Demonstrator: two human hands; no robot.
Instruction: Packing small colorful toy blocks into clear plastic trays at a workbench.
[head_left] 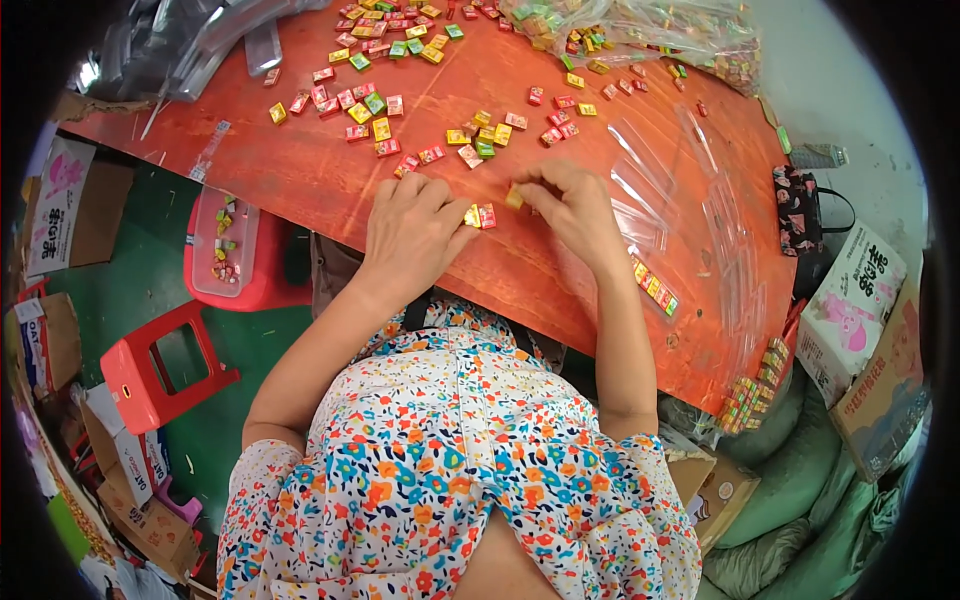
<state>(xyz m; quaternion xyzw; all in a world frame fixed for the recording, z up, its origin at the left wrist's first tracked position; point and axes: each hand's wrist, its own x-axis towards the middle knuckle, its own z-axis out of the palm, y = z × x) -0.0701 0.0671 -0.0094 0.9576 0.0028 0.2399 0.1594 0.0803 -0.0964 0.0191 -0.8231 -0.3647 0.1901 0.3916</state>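
Red-orange bench (330, 180), worn top, green floor beneath. Left hand (412, 232) lies palm down on the bench, fingers loosely curled, thumb tip pressing on a yellow and a red small wrapped candy (479, 215) lying side by side just beside it. Right hand (572, 205) sits close to the right of that pair, fingers bunched, pinching one yellow candy (514, 196) at the fingertips. Just above both hands, loose candies (480, 137) in red, yellow and green are scattered across the bench, thicker toward the far edge. Clear plastic sleeves (640, 190) lie to the right of the right hand; one filled sleeve (655, 288) with a row of candies rests near the right forearm. Filled sleeves are stacked (752, 392) at the bench's lower right corner. Red stool (160, 365) stands on the floor, left.
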